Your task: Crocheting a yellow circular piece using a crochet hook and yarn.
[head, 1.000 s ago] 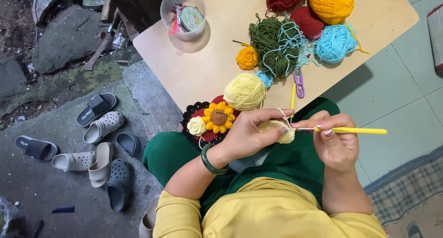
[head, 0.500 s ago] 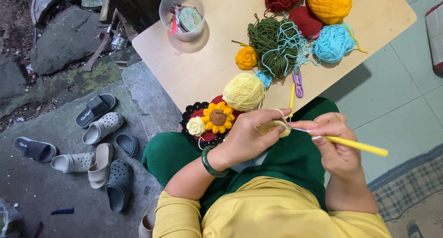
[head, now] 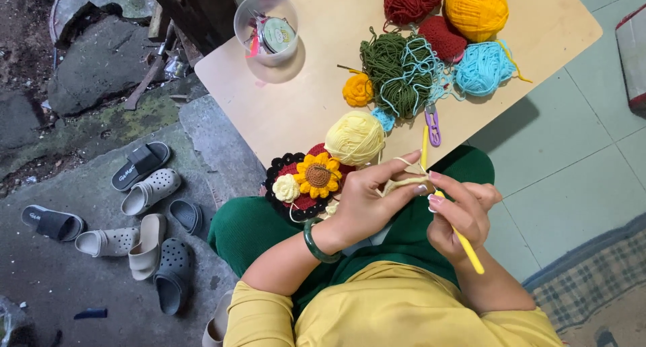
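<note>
Tilting since a moment ago, our slim yellow crochet hook now angles downward in our right hand, mid-stitch; our left hand pinches the small cream crocheted piece above our lap.

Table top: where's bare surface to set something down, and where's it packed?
Free: the light wood table between the clear plastic cup and the cream yarn ball, and the far right corner beyond the yellow ball. Crowded: the yarn cluster around the green skein and blue yarn; the near edge holds the flower piece, beside the left hand.
</note>
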